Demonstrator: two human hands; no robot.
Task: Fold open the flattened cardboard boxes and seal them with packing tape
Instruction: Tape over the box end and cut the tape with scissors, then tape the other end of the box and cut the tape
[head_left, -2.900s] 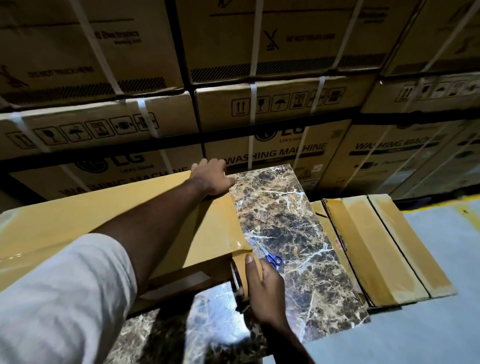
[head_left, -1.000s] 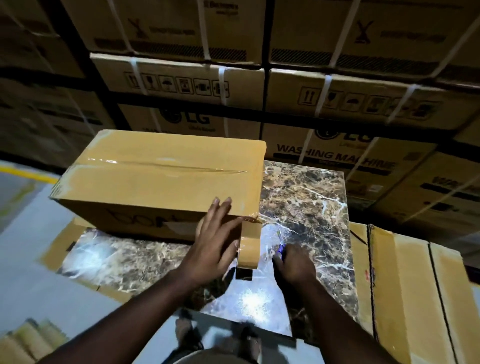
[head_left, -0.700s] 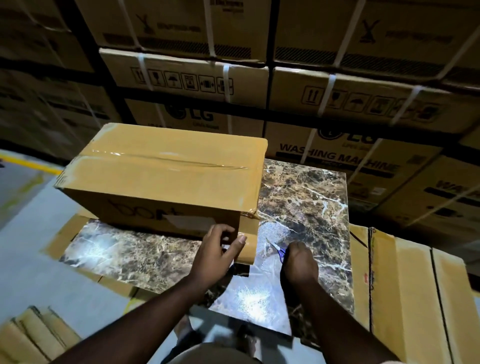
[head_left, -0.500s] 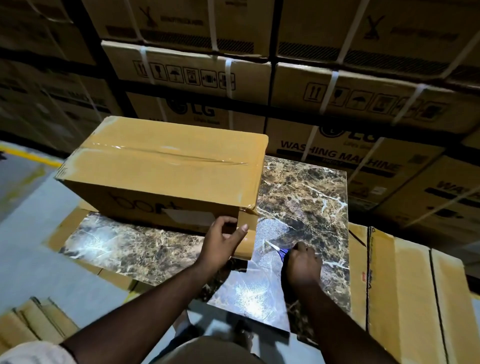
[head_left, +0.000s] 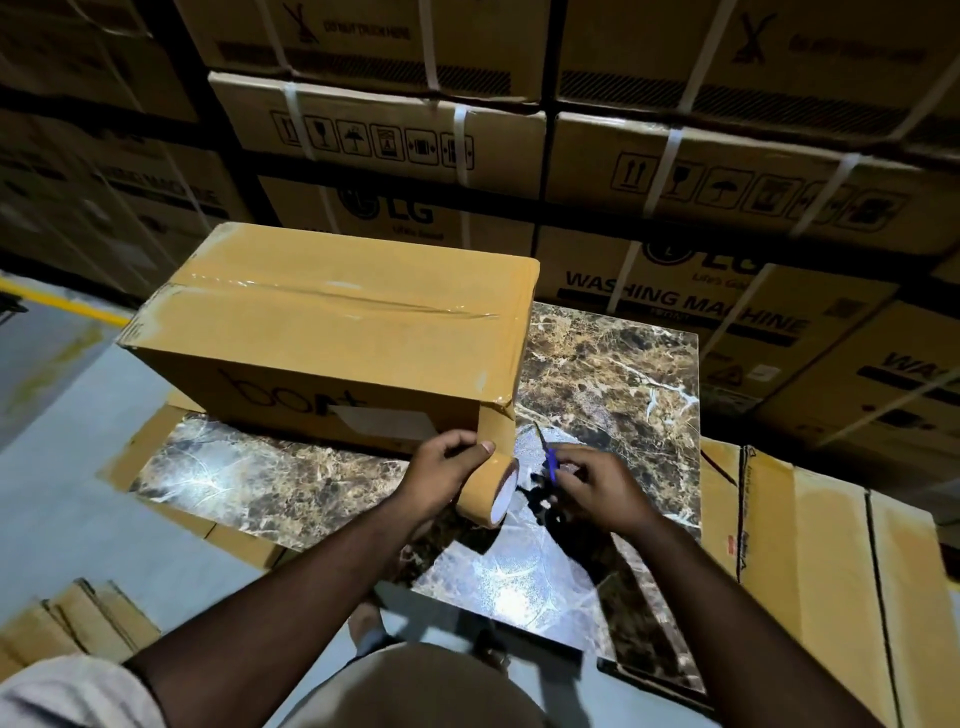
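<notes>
A folded-up brown cardboard box (head_left: 332, 332) stands on the marble-patterned table (head_left: 613, 374), with tape running along its top seam and down its right end. A strip of tape still joins the box's lower right corner to the brown tape roll (head_left: 485, 491). My left hand (head_left: 441, 473) grips that roll just below the corner. My right hand (head_left: 592, 486) holds blue-handled scissors (head_left: 548, 457), their blades pointing up toward the tape strip.
Flattened cardboard boxes (head_left: 831, 571) lie to the right of the table, and more flattened cardboard (head_left: 67, 623) lies on the floor at lower left. Strapped washing-machine cartons (head_left: 675, 171) are stacked close behind the table. Grey floor lies to the left.
My right hand has lifted the scissors off the table and brought them up beside the tape. My left hand has pulled the roll slightly lower, away from the box corner.
</notes>
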